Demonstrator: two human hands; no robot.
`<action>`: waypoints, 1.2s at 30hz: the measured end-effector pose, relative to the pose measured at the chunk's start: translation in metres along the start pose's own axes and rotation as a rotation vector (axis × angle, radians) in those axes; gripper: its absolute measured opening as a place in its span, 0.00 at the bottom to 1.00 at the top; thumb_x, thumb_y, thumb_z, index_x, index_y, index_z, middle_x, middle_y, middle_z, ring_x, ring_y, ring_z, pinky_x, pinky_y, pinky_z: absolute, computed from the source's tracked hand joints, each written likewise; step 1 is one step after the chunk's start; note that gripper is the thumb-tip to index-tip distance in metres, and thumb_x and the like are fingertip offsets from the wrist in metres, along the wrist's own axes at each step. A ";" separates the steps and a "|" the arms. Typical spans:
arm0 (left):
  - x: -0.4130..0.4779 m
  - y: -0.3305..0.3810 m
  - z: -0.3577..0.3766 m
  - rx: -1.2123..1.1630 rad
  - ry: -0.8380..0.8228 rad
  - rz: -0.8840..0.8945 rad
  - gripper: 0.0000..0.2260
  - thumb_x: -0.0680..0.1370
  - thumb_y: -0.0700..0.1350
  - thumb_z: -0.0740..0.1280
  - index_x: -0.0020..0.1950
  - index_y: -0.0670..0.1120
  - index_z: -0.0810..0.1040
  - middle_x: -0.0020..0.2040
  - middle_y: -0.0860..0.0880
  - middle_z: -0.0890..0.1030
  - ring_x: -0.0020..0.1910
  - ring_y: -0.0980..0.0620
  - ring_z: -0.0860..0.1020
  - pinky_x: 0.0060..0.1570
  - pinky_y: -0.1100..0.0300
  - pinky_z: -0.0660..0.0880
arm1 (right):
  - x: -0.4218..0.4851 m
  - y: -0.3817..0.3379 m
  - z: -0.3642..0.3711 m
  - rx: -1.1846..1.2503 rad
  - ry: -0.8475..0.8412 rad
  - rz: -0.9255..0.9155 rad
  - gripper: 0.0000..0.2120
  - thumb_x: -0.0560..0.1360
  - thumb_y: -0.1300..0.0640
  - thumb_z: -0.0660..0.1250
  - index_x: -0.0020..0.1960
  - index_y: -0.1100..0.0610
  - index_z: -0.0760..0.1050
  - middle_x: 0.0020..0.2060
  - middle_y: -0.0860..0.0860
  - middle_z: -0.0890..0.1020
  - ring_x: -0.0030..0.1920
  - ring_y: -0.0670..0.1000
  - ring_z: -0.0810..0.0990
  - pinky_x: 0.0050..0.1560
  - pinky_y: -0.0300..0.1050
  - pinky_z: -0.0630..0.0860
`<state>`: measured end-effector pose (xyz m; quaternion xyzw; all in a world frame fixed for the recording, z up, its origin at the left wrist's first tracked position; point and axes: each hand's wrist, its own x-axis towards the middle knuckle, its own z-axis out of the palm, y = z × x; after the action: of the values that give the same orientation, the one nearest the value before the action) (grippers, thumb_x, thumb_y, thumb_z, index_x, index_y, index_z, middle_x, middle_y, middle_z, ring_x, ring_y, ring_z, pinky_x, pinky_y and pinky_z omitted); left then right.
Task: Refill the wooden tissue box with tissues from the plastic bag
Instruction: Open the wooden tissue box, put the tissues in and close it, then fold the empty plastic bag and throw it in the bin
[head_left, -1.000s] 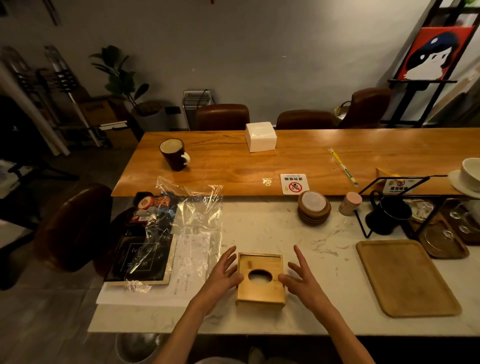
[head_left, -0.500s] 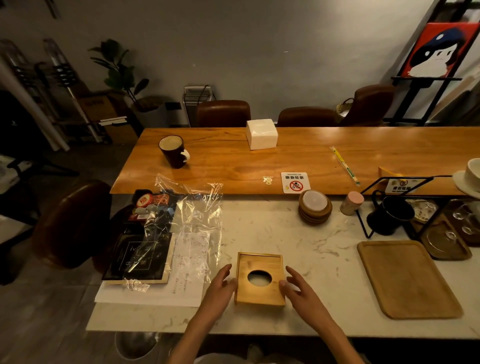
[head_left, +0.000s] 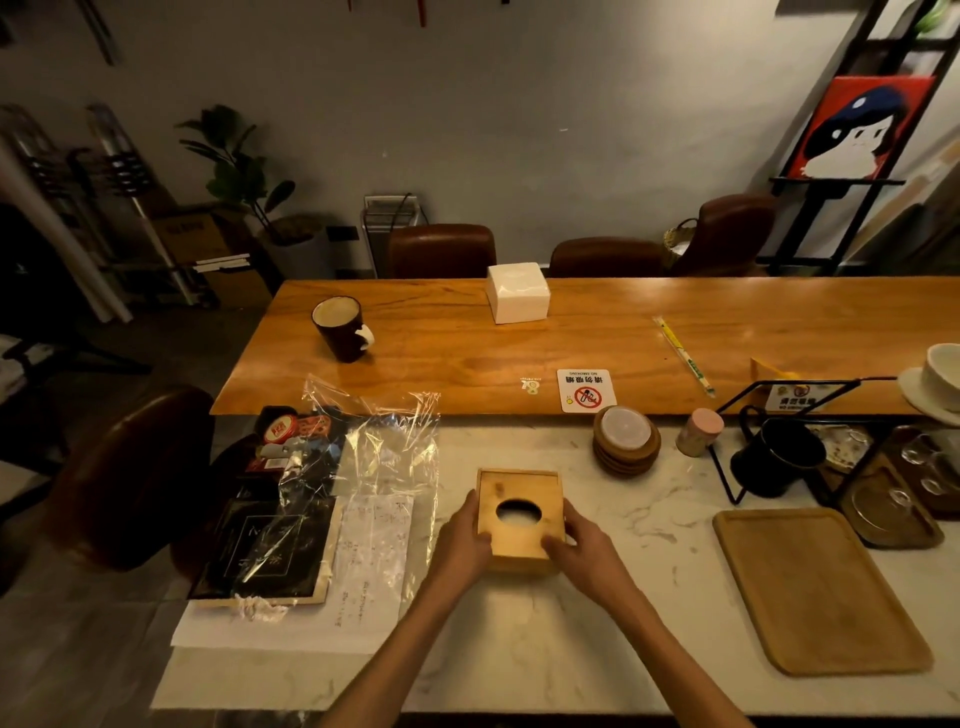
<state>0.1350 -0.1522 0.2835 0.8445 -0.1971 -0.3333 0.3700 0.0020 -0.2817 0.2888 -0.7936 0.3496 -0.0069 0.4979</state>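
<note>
Two hands: left hand (head_left: 461, 540), right hand (head_left: 589, 553) clasp box (head_left: 511, 486) sides;
Box: likely rigid, light, smooth; grip opposite walls

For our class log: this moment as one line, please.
left hand: holds wooden tissue box | right hand: holds box | plastic bag: flat, left of box

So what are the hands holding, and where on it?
The wooden tissue box. The left hand grips its left side, and the right hand its right side, near the front corners.
</note>
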 end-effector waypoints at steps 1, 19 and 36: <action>0.011 0.009 -0.004 0.000 0.014 0.000 0.29 0.79 0.36 0.62 0.79 0.46 0.56 0.75 0.43 0.67 0.71 0.44 0.70 0.64 0.58 0.68 | 0.013 -0.008 -0.005 0.001 0.006 0.005 0.24 0.77 0.56 0.65 0.72 0.50 0.65 0.64 0.51 0.78 0.62 0.54 0.77 0.56 0.45 0.73; 0.111 0.048 -0.032 -0.063 -0.091 0.054 0.26 0.79 0.38 0.64 0.75 0.51 0.63 0.70 0.51 0.72 0.67 0.49 0.73 0.63 0.53 0.72 | 0.128 -0.030 -0.029 -0.007 -0.024 0.149 0.26 0.78 0.56 0.64 0.75 0.50 0.62 0.69 0.55 0.74 0.66 0.56 0.74 0.64 0.55 0.73; 0.157 -0.037 -0.257 -0.438 0.302 -0.236 0.03 0.77 0.44 0.70 0.48 0.47 0.79 0.56 0.37 0.81 0.53 0.39 0.80 0.58 0.44 0.77 | 0.218 -0.122 0.134 0.607 0.123 0.279 0.29 0.71 0.42 0.72 0.65 0.57 0.70 0.56 0.55 0.81 0.55 0.58 0.80 0.55 0.57 0.79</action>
<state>0.4306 -0.0924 0.3201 0.8018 0.0362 -0.2792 0.5272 0.2817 -0.2675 0.2449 -0.5519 0.4660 -0.0902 0.6857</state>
